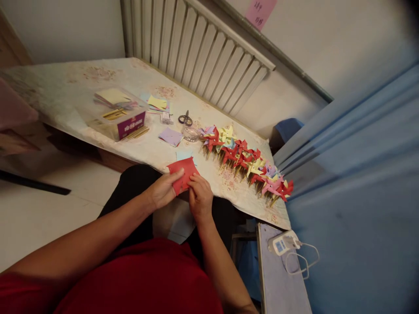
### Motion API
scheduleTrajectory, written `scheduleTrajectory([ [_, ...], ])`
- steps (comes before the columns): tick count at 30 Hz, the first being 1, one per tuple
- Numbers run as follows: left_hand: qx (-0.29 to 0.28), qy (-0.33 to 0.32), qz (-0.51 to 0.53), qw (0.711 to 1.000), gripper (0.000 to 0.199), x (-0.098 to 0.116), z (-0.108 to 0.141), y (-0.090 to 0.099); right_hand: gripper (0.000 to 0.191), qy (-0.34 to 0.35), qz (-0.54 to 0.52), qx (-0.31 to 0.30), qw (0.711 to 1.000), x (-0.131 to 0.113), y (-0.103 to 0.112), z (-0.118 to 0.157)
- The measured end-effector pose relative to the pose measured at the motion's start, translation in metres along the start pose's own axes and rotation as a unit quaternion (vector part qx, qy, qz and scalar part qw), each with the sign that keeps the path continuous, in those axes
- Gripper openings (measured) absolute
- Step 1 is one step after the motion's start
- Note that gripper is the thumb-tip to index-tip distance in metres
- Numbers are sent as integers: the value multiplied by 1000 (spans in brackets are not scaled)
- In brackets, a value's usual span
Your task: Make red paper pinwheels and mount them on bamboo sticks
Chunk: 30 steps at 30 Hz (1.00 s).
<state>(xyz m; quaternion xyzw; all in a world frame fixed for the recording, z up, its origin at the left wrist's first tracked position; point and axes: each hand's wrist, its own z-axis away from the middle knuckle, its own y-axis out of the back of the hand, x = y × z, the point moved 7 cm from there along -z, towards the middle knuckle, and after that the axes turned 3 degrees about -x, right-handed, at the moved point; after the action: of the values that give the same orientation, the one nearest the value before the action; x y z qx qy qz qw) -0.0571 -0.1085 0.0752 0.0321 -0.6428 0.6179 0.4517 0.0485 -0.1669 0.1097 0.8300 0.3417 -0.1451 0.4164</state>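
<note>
Plastic box (131, 125): I see it left of the red sheet and farther off, with sticks (114, 114) inside and loose sticks (139, 133) alongside.
Purple paper (170, 136): beyond the red sheet, slightly left; I count it as unshaped stock.
Left hand (163, 190): on the red sheet's left part, thumb above, pinching it.
Red sheet (183, 171): between both hands, at the near edge of the table (212, 179); it looks mostly flat, so I judge this piece barely begun.
Scissors (186, 119): well beyond the red sheet, lying loose.
Right hand (200, 192): at the red sheet's right edge, fingers curled and gripping it.
Pinwheels (242, 159): right of the red sheet, a long cluster on sticks; these look finished to me.
</note>
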Motion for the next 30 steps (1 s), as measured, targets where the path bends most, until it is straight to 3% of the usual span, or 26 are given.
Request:
scheduleTrajectory([
  [5, 72, -51, -33, 996, 22, 6, 11, 3, 34, -20, -38, 46, 998, -8, 14, 9],
  [8, 78, -58, -80, 992, 25, 8, 16, 0, 30, -123, -81, 119, 982, 4, 33, 12],
  [10, 74, -54, -120, 989, 26, 7, 19, -3, 25, -220, -136, 147, 955, 19, 40, 15],
  [13, 59, -36, -180, 981, 28, 3, 23, -9, 25, -318, -243, 130, 907, 36, 39, 20],
  [18, 48, 1, -248, 968, 28, -9, 24, -9, 25, -355, -350, 59, 865, 34, 30, 26],
  [21, 53, 19, -293, 954, 26, -17, 22, -4, 23, -363, -378, 30, 851, 30, 26, 30],
  [30, 47, 47, -294, 953, 27, -29, 20, -5, 19, -408, -359, 39, 839, 43, 16, 42],
])
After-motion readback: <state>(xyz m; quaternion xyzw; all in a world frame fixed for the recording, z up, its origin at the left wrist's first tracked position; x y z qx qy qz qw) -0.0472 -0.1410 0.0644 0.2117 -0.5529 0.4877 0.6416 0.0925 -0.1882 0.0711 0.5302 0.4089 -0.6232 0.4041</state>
